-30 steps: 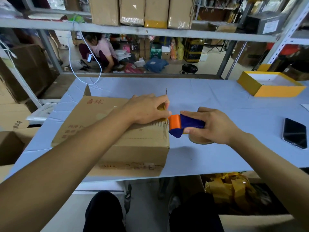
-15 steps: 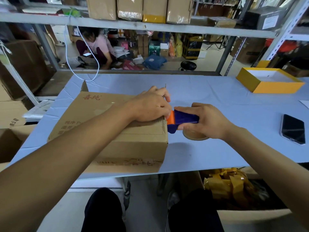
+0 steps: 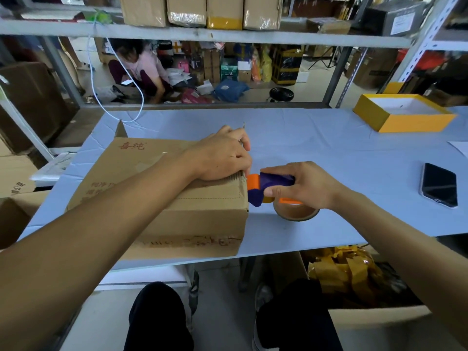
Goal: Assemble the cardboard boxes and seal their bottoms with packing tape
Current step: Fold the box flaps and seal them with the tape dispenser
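My left hand (image 3: 222,154) lay on the box (image 3: 162,198), fingers curled over its right edge, pressing down. My right hand (image 3: 301,184) gripped the dispenser (image 3: 263,187), nose touching that same edge. The box sat on the table (image 3: 329,153), near the front-left. It looked light and stiff but crushable, so I judged flat pressure near the seam best. The tape would be sticky; handle only. One box in work, one dispenser, one phone (image 3: 439,184), one yellow tray (image 3: 402,112).
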Tool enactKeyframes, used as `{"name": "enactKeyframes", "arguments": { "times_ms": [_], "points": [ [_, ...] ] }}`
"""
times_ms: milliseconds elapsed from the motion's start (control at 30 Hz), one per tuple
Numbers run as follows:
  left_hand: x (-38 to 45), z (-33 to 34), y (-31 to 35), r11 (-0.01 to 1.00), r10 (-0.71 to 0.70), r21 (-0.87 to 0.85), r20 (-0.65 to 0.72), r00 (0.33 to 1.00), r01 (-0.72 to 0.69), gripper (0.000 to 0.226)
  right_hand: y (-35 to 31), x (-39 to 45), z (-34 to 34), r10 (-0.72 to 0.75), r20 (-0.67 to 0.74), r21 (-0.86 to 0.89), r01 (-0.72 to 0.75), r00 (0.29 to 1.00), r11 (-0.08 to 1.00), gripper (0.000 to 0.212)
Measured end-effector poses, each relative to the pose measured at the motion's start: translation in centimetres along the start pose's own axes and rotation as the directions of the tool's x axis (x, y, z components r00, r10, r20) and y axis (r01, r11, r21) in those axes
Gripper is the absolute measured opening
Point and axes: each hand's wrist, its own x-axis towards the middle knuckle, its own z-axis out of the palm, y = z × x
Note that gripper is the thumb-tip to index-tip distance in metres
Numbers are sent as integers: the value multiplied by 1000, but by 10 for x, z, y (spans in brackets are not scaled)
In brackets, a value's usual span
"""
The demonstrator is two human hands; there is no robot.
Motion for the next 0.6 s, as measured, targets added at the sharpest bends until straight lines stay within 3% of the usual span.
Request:
{"name": "enactKeyframes", "arguments": {
  "times_ms": [200,333,400,467,500,600],
  "points": [
    [0,3,-1,999,12,44,-53,998,-10,36,13,-20,-21,72,-160,176,-43,984,983,63],
    [-11,-7,9,992,57,129,-341,938,-13,37,-1,-33,-40,23,-249,303,55,968,951,56],
    [-20,-14,20,994,22,107,-416,909,24,31,-10,-34,-46,-4,-284,306,95,959,947,55],
    [-30,-21,33,982,-160,-152,-347,924,113,25,-20,-35,-49,-35,-311,280,126,950,952,55],
    [-36,-24,37,928,-254,-335,-250,934,162,24,-25,-35,-50,-48,-319,267,138,947,954,56],
    [-53,-28,46,624,-348,-738,31,937,256,21,-37,-34,-51,-87,-327,256,176,941,951,59]
  ]
}}
